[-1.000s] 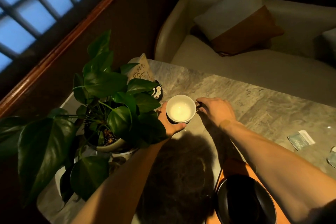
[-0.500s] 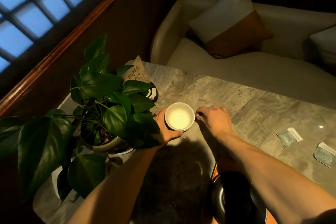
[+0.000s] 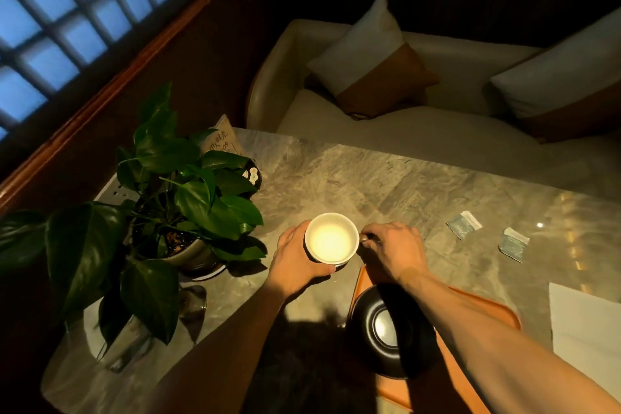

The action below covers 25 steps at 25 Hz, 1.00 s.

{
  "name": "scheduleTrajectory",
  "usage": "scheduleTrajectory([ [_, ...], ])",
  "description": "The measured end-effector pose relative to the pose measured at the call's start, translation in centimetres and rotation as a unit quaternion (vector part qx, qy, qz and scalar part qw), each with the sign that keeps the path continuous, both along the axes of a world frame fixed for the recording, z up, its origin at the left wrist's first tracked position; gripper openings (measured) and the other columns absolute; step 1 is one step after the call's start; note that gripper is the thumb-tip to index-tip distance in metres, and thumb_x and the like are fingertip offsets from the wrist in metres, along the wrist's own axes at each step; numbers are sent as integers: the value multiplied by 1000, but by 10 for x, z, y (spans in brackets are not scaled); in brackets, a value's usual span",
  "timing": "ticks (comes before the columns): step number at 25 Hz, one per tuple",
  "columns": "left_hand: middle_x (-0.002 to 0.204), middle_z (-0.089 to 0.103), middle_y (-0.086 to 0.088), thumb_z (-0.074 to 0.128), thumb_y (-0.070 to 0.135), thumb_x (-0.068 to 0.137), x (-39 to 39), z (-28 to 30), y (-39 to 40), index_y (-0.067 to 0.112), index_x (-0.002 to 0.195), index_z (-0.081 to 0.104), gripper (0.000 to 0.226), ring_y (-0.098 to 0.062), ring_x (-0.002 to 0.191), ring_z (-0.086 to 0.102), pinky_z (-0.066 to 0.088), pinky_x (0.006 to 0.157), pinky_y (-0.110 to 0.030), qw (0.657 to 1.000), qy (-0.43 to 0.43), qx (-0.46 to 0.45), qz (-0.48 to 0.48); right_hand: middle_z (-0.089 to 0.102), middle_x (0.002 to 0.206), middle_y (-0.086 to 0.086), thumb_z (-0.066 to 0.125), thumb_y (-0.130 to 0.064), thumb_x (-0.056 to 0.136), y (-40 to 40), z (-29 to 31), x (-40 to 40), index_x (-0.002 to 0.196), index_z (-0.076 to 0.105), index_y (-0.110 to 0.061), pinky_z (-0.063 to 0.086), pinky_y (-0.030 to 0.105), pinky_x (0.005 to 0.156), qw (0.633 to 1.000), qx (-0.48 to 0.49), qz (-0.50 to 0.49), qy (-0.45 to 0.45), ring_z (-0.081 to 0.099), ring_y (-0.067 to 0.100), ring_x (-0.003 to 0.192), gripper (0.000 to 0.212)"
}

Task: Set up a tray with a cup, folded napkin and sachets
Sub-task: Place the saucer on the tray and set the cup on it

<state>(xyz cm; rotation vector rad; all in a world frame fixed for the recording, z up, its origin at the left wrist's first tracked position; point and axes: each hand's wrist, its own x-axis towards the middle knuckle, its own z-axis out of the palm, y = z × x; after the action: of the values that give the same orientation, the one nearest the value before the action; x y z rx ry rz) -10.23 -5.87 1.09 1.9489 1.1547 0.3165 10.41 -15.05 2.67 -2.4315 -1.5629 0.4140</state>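
Note:
A white cup [image 3: 331, 242] is held between both hands just beyond the far left corner of the orange tray [image 3: 484, 307]. My left hand [image 3: 295, 259] wraps its left side. My right hand [image 3: 391, 250] pinches the handle on its right side. A black saucer [image 3: 391, 329] lies on the tray under my right forearm. Two pale blue sachets [image 3: 463, 224] [image 3: 513, 243] lie on the marble table [image 3: 386, 188] to the right. A white napkin [image 3: 586, 329] lies flat at the right edge.
A leafy potted plant [image 3: 174, 212] stands close to the left of the cup, with a paper sign [image 3: 220, 141] and a small dark object [image 3: 252, 175] behind it. A cream sofa [image 3: 420, 134] with cushions lies beyond the table's far edge.
Both hands have brought the cup nearer to me and to the tray. The view has shifted, so the tray, saucer, both sachets and the napkin show more fully.

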Motion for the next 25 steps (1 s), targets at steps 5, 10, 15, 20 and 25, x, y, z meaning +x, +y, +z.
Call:
scheduleTrajectory([
  [5, 122, 49, 30, 85, 53, 46, 6, 10, -31, 52, 126, 42, 90, -12, 127, 42, 43, 99, -38, 999, -7, 4, -50, 72, 102, -12, 65, -39, 90, -53, 13, 2, 106, 66, -39, 36, 39, 90, 999, 2, -41, 16, 56, 18, 108, 17],
  [10, 116, 39, 42, 83, 54, 47, 12, 19, -55, 53, 128, 39, 93, -12, 131, 32, 30, 96, -30, 994, 0, 1, -108, 73, 100, -11, 67, -40, 87, -102, 25, -3, 105, 68, -40, 39, 38, 87, 995, 26, -93, 36, 57, 18, 106, 17],
  [15, 130, 44, 19, 86, 51, 49, 16, 19, -76, 45, 136, 39, 99, -14, 134, 30, 31, 101, -31, 988, 17, -8, -151, 73, 104, -7, 70, -38, 87, -146, 26, -11, 108, 70, -37, 45, 39, 88, 987, 36, -136, 80, 57, 18, 104, 21],
  [20, 127, 40, 23, 85, 54, 50, 20, 15, -92, 52, 135, 34, 99, -14, 133, 28, 29, 102, -31, 980, 28, -16, -194, 72, 109, -9, 69, -34, 88, -178, 22, -18, 109, 70, -34, 45, 44, 95, 978, 44, -174, 103, 56, 18, 110, 21],
  [25, 138, 47, 18, 84, 56, 49, 26, 7, -102, 48, 137, 35, 101, -15, 136, 26, 29, 107, -35, 974, 44, -12, -224, 72, 110, -7, 68, -36, 89, -196, 17, -22, 112, 70, -33, 45, 39, 92, 979, 22, -185, 86, 56, 18, 108, 23],
])
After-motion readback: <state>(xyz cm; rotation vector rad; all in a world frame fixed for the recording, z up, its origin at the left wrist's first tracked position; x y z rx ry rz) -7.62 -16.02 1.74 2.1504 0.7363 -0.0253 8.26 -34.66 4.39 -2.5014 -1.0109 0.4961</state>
